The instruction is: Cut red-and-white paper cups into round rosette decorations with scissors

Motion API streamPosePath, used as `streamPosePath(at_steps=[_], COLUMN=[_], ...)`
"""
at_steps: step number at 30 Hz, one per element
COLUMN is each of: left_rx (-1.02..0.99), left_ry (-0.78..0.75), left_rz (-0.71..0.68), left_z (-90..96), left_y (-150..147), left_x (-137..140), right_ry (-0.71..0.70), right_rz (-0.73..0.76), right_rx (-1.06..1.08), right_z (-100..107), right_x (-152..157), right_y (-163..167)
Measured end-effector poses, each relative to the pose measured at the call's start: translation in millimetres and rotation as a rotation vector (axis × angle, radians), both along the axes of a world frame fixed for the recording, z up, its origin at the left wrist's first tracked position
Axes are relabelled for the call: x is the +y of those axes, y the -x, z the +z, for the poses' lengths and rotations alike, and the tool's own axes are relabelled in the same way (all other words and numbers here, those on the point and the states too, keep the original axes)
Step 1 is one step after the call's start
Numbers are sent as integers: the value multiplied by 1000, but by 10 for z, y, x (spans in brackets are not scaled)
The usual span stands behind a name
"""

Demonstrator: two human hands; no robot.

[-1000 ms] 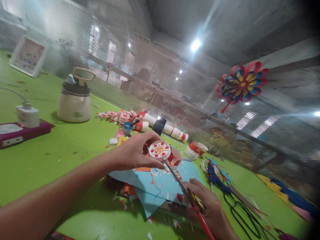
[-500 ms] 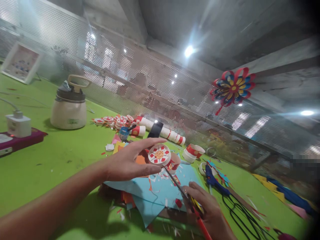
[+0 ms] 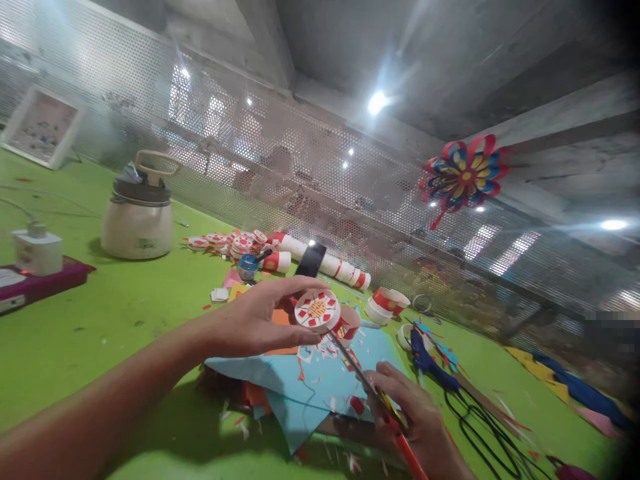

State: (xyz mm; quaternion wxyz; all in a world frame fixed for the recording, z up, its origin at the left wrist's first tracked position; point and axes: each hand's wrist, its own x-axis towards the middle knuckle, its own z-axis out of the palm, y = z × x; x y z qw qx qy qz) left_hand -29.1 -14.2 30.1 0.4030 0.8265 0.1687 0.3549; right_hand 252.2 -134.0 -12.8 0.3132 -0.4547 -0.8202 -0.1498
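Observation:
Between the thumb and fingers of my left hand (image 3: 265,317) is a round white disc (image 3: 317,311) with red shapes and an orange pattern at its centre. My right hand (image 3: 407,417) is wrapped around a pair of scissors (image 3: 357,370) with red and yellow handles. The blades point up and left, and their tip is at the disc's lower edge; whether it touches cannot be told. Below lies light-blue paper (image 3: 295,380) strewn with small red and white scraps. Just behind the disc stands a red paper ring (image 3: 350,323), partly hidden.
A blue glue gun (image 3: 430,367) with a black cord lies to the right. Farther back are a white tube (image 3: 335,267), a small blue jar (image 3: 247,267) and several decorated discs (image 3: 230,243). A spray bottle (image 3: 137,223) and a charger (image 3: 37,250) stand at left.
The disc has tilted slightly, showing more of its white side edge, and has shifted a little left with my left hand. The scissors have barely moved.

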Motion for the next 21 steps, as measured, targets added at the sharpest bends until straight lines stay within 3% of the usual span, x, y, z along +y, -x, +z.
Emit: streamPosePath(at_steps=[8, 16, 21], left_rx=[-45, -32, -34], left_ry=[15, -4, -12], left_rz=[-26, 8, 16], left_z=[-3, 4, 5], left_y=[-17, -26, -24], left_x=[3, 0, 2], right_ry=[130, 72, 77], right_rz=[43, 75, 43], right_rx=[56, 66, 53], right_z=[46, 89, 0], right_x=[-14, 0, 7], right_y=[48, 93, 4])
